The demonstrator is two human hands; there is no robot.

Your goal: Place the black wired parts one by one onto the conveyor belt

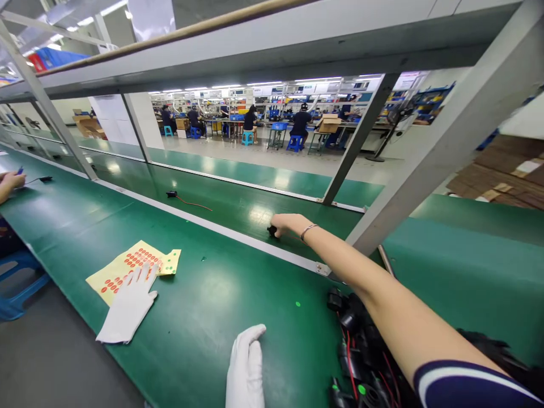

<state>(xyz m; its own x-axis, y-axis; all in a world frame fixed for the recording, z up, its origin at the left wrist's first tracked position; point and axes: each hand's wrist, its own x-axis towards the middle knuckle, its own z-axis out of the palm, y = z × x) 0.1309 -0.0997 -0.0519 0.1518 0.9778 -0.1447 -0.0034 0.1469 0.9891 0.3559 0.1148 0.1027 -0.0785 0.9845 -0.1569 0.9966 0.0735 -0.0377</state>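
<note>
One spare white glove (127,309) lies near left on two sticker sheets (130,263). The gloved left hand (245,368) rests flat, open and empty. Farther right, the bare right hand (289,224) pinches one small black part (272,230) on the belt (221,198); a heap of black parts (357,351) sits near right.

Slanted frame post (429,170) blocks reach just right of the right hand (289,222). Green surface (212,317) lies open between the sticker sheet (127,266) and the black parts pile (361,351).

I see a small black part (272,230) lying on the glossy green belt, just past the metal rail — my right hand (289,223) covers most of it, so its shape is unclear, perhaps rounded.
</note>
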